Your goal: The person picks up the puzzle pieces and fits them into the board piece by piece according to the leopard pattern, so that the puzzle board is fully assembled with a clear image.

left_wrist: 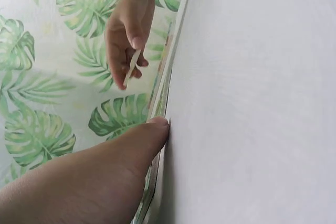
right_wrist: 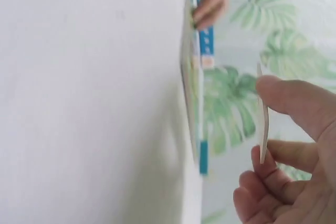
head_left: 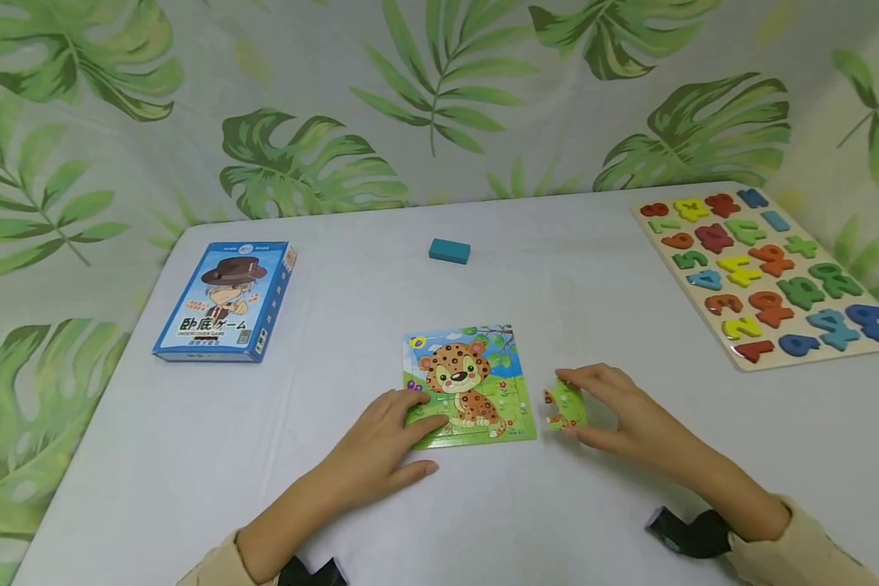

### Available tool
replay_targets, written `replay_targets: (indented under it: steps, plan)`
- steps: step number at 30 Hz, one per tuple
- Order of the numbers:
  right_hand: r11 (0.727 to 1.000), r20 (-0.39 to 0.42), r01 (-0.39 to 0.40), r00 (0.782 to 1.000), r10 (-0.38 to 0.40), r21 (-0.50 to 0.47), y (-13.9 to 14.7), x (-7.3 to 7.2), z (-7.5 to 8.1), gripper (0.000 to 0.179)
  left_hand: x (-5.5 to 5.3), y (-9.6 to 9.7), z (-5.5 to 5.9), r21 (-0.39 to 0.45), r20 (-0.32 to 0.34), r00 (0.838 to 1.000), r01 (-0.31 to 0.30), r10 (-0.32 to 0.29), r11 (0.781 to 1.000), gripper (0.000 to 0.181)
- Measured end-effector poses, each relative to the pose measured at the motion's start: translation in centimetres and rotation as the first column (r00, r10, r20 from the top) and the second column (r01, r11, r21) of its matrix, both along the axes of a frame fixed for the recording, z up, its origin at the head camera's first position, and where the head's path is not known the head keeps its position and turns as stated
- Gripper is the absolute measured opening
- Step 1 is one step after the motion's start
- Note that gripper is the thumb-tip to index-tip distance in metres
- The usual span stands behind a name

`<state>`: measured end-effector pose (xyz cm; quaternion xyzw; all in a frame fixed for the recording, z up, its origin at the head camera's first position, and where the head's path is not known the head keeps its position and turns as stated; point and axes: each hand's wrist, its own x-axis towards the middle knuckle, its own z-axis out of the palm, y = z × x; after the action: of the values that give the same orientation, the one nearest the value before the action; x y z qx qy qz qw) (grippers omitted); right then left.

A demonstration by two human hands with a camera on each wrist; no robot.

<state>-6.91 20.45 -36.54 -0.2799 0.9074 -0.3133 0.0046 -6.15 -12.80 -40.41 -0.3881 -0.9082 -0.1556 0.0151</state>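
Note:
A square jigsaw puzzle [head_left: 476, 382] with a cartoon leopard on green grass lies on the white table. My left hand [head_left: 381, 443] rests at its lower left, fingertips on the picture and thumb beside the near edge. To the right of the puzzle, my right hand [head_left: 630, 415] pinches a green puzzle piece [head_left: 567, 404] with orange spotted patches by its edges, between thumb and fingers. Seen edge-on in the right wrist view, the puzzle piece [right_wrist: 263, 124] is thin and held up off the table.
A blue card game box [head_left: 223, 301] lies at the left. Near the back middle sits a teal block [head_left: 450, 251]. At the right is a board [head_left: 736, 358] of colourful raised numbers and shapes. A leaf-print cloth [head_left: 454, 163] hangs behind the table.

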Motion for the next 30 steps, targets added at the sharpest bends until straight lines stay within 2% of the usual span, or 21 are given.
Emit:
replay_targets:
  steps: [6,12,18,22,25,30]
  plan:
    - [0.997,0.059,-0.077,0.995,0.077,-0.011,-3.1,-1.2,-1.4,0.060,0.1,1.2,0.1,-0.001,-0.034,0.998,0.053,-0.053,0.999,0.054]
    - [0.994,0.116,-0.105,0.988,0.105,-0.003,-4.7,-2.2,-2.2,0.060,-0.2,2.2,0.3,-0.071,-0.074,0.996,0.042,-0.047,0.997,0.054]
    - [0.994,0.141,-0.105,0.985,0.103,0.009,-5.3,-2.8,-2.5,0.056,-0.7,3.5,0.4,-0.134,-0.153,0.986,0.051,-0.071,0.990,0.060]
    - [0.995,0.152,-0.098,0.984,0.097,0.000,-5.4,-2.9,-2.5,0.054,-0.9,4.0,0.4,-0.175,-0.177,0.980,0.054,-0.086,0.983,0.061]
    - [0.995,0.122,-0.094,0.988,0.092,0.017,-5.4,-2.8,-2.3,0.055,-0.9,4.2,0.6,-0.197,-0.170,0.981,0.057,-0.092,0.979,0.060]
    - [0.988,0.018,-0.088,0.996,0.086,0.130,-5.2,-2.8,-2.1,0.056,-1.0,4.5,1.1,-0.196,-0.141,0.983,0.085,-0.114,0.977,0.059]
